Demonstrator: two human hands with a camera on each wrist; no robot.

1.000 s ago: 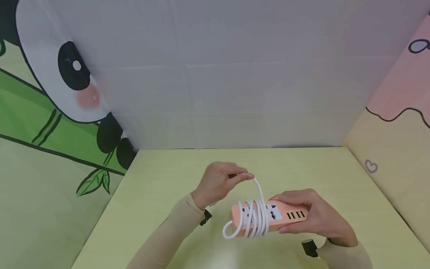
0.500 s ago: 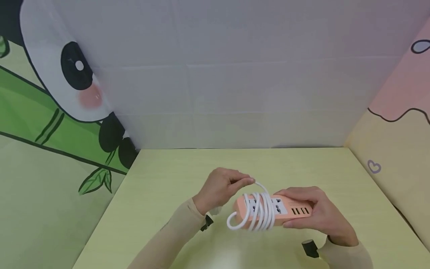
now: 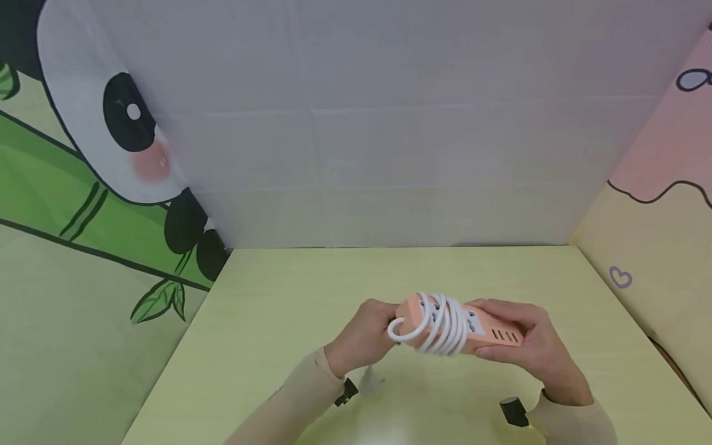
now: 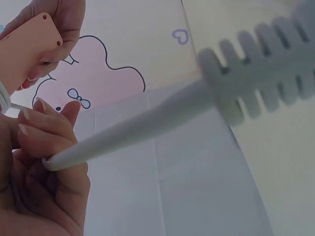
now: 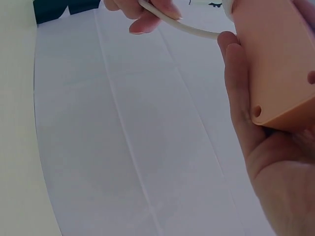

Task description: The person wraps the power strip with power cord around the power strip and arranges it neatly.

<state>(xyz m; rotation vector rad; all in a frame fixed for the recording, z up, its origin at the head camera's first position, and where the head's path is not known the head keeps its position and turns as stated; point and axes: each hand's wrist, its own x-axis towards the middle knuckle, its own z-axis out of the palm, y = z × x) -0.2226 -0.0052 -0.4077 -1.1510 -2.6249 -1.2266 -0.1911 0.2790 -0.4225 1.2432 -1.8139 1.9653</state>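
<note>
A peach power strip (image 3: 491, 319), with white socket panels and a row of USB ports, is held up tilted over the table. My right hand (image 3: 539, 337) grips its right end between thumb and fingers. White cord (image 3: 453, 327) winds several times around the left half. My left hand (image 3: 361, 337) reaches behind the strip's left end, its fingertips hidden in the head view. The right wrist view shows that hand's fingers pinching the free cord (image 5: 189, 29). A ribbed cord sleeve (image 4: 256, 69) looms blurred in the left wrist view; a pale plug (image 3: 369, 381) hangs below the left wrist.
A pale yellow table (image 3: 278, 290) lies under both hands. Behind it rises a grey-white wall (image 3: 389, 154), with cartoon-printed panels at left and right. Dark wrist cameras (image 3: 513, 411) sit at both sleeves.
My left hand has moved down and behind the strip's left end, taking the free cord with it. The right hand has raised and tilted the strip, left end higher.
</note>
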